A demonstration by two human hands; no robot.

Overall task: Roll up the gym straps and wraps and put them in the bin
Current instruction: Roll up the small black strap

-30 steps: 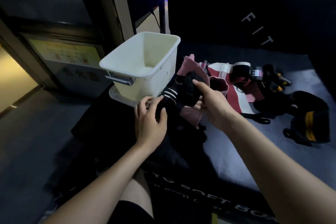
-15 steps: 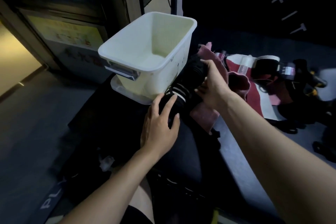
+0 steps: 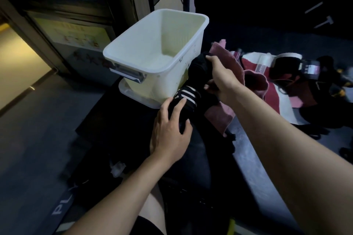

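A black wrap with white stripes (image 3: 188, 97) stretches between my hands, just right of the white bin (image 3: 193, 74). My right hand (image 3: 219, 80) grips its upper, bunched end near the bin's right wall. My left hand (image 3: 172, 129) curls round its lower end below the stripes. The bin stands upright on its lid and looks empty inside. A pink wrap (image 3: 221, 114) lies under the black one. More straps, red-and-white (image 3: 256, 63) and black (image 3: 298, 74), lie in a heap to the right.
The gear rests on a dark padded box with white lettering (image 3: 248, 147). A dark wall with letters (image 3: 313, 2) stands behind. Grey floor (image 3: 28, 139) drops off to the left, beside a door frame. My bare knee (image 3: 152, 208) shows at the bottom.
The view has shifted closer to the bin. My right hand has lifted the wrap's bunched end up along the bin's right wall; my left hand keeps hold of the lower end.
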